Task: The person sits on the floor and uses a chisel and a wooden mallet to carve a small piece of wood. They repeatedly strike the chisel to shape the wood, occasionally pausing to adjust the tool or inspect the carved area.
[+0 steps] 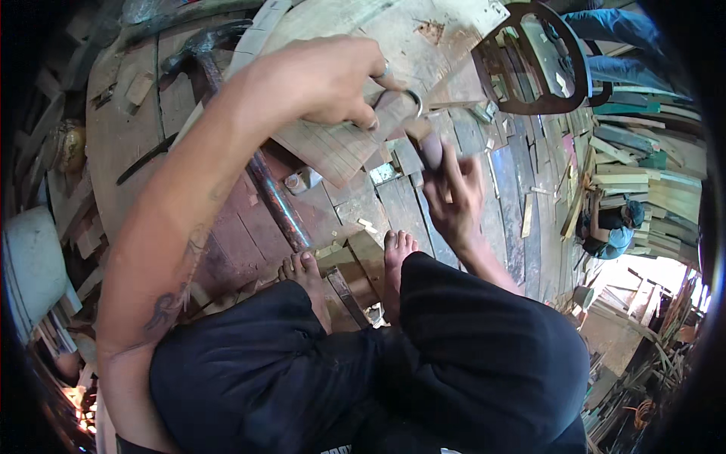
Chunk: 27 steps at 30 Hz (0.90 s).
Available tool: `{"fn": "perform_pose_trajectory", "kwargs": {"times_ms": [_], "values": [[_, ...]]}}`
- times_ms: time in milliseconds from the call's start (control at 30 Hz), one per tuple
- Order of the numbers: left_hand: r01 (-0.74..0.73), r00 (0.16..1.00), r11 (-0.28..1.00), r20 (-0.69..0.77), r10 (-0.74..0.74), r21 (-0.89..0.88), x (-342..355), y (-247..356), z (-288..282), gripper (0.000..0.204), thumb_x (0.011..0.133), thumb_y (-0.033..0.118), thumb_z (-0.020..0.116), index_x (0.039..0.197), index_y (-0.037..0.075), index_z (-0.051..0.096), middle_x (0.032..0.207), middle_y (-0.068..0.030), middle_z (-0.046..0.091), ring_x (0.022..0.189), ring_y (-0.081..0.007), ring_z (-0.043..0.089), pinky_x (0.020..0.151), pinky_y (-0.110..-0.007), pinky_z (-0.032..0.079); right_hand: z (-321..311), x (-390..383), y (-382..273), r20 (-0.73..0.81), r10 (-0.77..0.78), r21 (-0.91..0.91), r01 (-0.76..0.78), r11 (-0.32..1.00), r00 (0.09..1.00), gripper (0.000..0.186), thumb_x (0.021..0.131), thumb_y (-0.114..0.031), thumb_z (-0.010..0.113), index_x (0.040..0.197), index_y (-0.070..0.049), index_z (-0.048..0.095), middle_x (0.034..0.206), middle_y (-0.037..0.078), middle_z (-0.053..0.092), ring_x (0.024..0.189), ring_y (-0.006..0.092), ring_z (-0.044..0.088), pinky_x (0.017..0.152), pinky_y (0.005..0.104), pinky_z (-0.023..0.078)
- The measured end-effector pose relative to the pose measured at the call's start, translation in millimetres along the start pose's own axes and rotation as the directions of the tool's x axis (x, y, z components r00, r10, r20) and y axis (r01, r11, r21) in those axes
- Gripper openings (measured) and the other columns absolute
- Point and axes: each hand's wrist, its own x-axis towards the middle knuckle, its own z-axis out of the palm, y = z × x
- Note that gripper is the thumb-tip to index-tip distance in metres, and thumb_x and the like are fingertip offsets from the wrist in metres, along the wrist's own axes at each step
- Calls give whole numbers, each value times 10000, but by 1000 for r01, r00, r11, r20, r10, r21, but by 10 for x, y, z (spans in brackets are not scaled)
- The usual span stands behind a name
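Observation:
My left hand (333, 79) reaches across from the left, thumb and index finger bent against a thin wooden board (333, 147) with a pointed near corner. Beside its fingertips shows a dark curved edge (413, 100); I cannot make out whether it is metal or part of a cut-out. To the right, my right hand (457, 193) is closed round a dark, rounded piece (431, 150) with a tan wooden end, blurred by motion. A hammer (200, 49) lies at the far left; its long handle (280, 200) appears to run beneath my left forearm.
My bare feet rest on wood at the near edge of the plank surface (522, 204). A brown openwork frame (582, 68) stands far right. Two people are nearby: jeans-clad legs (624, 34) and a person in a cap (616, 231). Stacked boards (628, 178) line the right side.

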Motion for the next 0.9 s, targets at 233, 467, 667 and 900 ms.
{"fn": "perform_pose_trajectory", "kwargs": {"times_ms": [233,467,667,900], "values": [[27,1000,991,-15,-26,134,-38,222,-107,567,810,205,845,1358,170,701,848,-199,724,847,-352,720,769,-435,549,-228,276,-266,-163,-71,52,81,995,984,649,817,3,774,1439,-38,595,908,145,558,766,269,567,669,379,486],[13,1000,997,-15,-12,74,59,190,-66,580,769,202,890,1310,89,715,850,-201,721,793,-331,704,746,-442,537,67,-223,175,-6,72,62,-71,996,997,582,908,-48,728,1442,59,521,1010,213,621,833,331,611,759,402,506],[-11,990,1000,140,14,-22,-107,153,-244,438,854,211,823,1267,95,733,835,-178,727,771,-292,680,726,-404,537,204,445,-301,-218,9,210,38,977,976,541,882,14,727,1394,13,551,956,176,623,840,310,627,729,391,511],[-30,999,999,-28,29,-42,88,27,-34,604,750,153,895,1325,107,719,731,-192,668,693,-249,660,677,-395,511,295,244,-131,-246,138,359,-42,932,959,391,875,26,734,1229,-2,569,946,140,671,803,241,706,728,354,550]]}}
